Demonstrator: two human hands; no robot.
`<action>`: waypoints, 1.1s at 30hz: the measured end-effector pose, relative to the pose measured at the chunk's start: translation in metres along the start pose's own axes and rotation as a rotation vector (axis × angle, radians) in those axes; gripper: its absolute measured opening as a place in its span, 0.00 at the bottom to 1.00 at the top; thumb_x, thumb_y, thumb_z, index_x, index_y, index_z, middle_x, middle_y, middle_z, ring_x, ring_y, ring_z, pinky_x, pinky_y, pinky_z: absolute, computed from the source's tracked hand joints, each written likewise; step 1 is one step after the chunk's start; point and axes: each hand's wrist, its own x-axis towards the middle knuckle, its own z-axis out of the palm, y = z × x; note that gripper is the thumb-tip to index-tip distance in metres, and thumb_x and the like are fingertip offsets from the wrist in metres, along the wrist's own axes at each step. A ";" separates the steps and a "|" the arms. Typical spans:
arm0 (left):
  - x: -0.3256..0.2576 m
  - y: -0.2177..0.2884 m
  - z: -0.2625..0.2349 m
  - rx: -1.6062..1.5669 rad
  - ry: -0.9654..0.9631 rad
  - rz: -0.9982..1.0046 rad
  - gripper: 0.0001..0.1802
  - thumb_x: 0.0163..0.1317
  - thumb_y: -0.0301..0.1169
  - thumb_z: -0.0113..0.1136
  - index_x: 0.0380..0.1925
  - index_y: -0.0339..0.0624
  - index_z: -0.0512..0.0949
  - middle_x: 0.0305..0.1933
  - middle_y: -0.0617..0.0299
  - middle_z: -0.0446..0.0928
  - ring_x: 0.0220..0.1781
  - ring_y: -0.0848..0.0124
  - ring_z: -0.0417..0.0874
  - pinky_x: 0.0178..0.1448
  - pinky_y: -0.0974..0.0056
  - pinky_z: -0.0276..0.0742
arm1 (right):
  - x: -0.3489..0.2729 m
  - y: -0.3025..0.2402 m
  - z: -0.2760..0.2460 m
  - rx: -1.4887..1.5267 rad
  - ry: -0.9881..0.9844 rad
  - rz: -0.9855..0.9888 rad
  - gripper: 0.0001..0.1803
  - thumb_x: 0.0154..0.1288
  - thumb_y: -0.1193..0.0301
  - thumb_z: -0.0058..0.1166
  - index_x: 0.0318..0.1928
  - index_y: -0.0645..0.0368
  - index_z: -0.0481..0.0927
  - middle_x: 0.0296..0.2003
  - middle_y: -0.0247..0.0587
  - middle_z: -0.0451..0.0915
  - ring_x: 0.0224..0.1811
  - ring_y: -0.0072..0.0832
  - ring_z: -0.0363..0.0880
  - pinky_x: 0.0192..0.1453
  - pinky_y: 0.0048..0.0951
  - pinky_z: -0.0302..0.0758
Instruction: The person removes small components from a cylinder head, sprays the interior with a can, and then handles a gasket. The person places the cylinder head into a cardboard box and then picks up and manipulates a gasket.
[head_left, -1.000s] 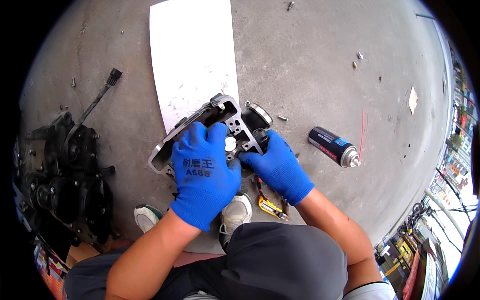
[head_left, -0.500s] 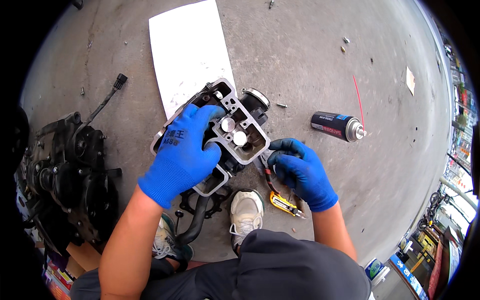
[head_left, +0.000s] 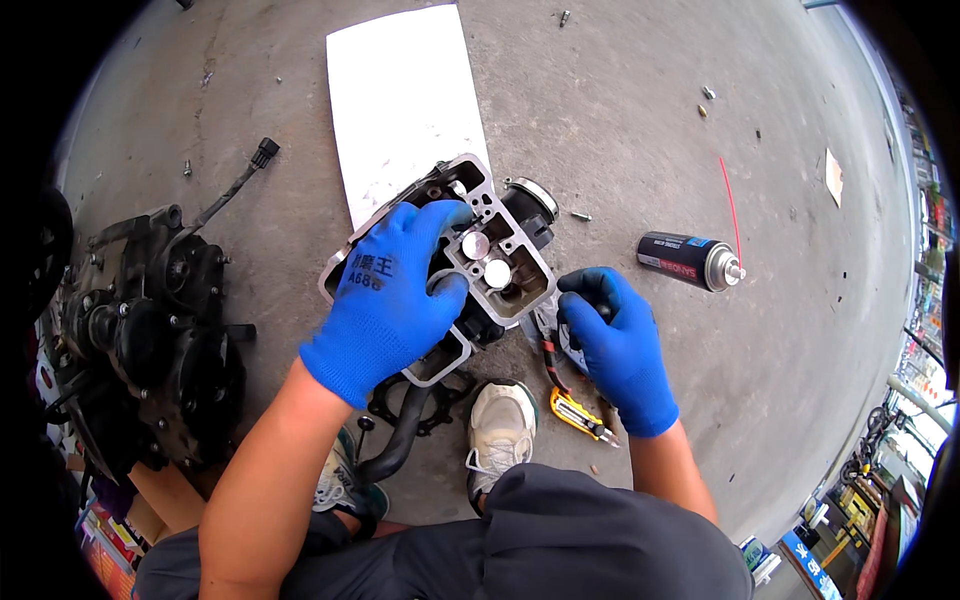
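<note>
A grey metal engine cylinder head (head_left: pixel 532 283) lies tilted across the lower end of a white sheet. Two round shiny valve buckets (head_left: pixel 475 245) sit in its open top. My left hand (head_left: pixel 380 285), in a blue work glove, grips the head from the left, with fingers over its inner wall and the thumb by the central part. Just off the head's right corner is my gloved right hand (head_left: pixel 625 345), its fingers curled and thumb pressed in. Whatever it holds, if anything, is hidden. Red-and-black-handled pliers (head_left: pixel 552 365) lie on the ground beside it.
A yellow utility knife (head_left: pixel 578 411) lies below the pliers. To the right rests a spray can (head_left: pixel 685 259) with a red straw (head_left: pixel 731 210). A dark engine block (head_left: pixel 150 350) stands at left. A black hose (head_left: pixel 404 435) and a gasket (head_left: pixel 446 410) lie near my shoes.
The whole view has shifted slightly, moving the scene rightward in the picture. My left hand keeps its hold on the cylinder head. The right hand stays beside the head's corner, its fingers still curled.
</note>
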 end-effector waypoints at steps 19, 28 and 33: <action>0.023 0.000 0.002 0.595 -0.143 0.309 0.25 0.48 0.27 0.68 0.51 0.51 0.81 0.43 0.58 0.76 0.44 0.59 0.79 0.50 0.55 0.75 | 0.014 -0.025 0.026 -1.167 -0.243 -0.517 0.32 0.65 0.67 0.54 0.69 0.64 0.66 0.19 0.43 0.77 0.18 0.38 0.79 0.21 0.41 0.71; -0.002 0.007 -0.009 0.118 -0.199 0.015 0.26 0.51 0.22 0.62 0.55 0.43 0.76 0.47 0.54 0.75 0.48 0.58 0.79 0.55 0.56 0.77 | 0.002 -0.007 0.028 -0.483 -0.203 -0.415 0.26 0.67 0.70 0.56 0.64 0.62 0.73 0.26 0.40 0.82 0.27 0.32 0.83 0.32 0.32 0.77; -0.037 0.003 -0.057 -0.446 -0.328 -0.322 0.24 0.60 0.20 0.56 0.58 0.40 0.70 0.50 0.58 0.72 0.51 0.71 0.77 0.57 0.63 0.76 | -0.024 -0.002 0.022 0.269 -0.056 0.036 0.19 0.69 0.73 0.56 0.60 0.62 0.77 0.35 0.36 0.84 0.36 0.17 0.81 0.39 0.21 0.76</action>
